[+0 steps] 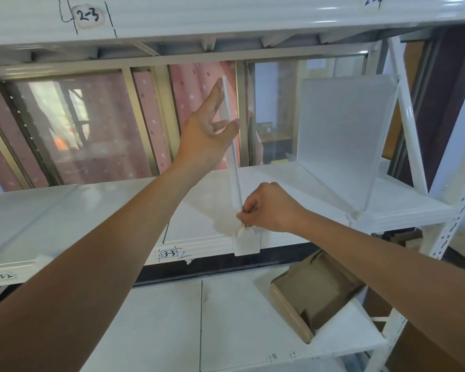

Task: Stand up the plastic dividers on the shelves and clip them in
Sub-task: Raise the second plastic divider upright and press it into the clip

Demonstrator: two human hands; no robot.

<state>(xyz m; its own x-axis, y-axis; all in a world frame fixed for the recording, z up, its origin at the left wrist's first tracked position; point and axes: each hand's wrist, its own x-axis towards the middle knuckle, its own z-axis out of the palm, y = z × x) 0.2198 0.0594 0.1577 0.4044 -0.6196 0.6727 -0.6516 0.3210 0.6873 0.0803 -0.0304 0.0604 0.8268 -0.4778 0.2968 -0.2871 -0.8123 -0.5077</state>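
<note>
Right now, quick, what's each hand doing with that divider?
Left hand: open, fingers spread, steadying the upright divider near its top.
Right hand: closed, pinching the divider's bottom edge above the clip.

One divider (234, 157) stands upright on the shelf (91, 210), left of a second divider (341, 140); a box (312, 294) lies below.

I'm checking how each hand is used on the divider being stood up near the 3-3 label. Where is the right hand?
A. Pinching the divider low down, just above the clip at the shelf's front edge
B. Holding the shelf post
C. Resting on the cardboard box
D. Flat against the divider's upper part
A: the right hand pinches the divider just above the clip, while the left hand steadies the upper part.
</note>
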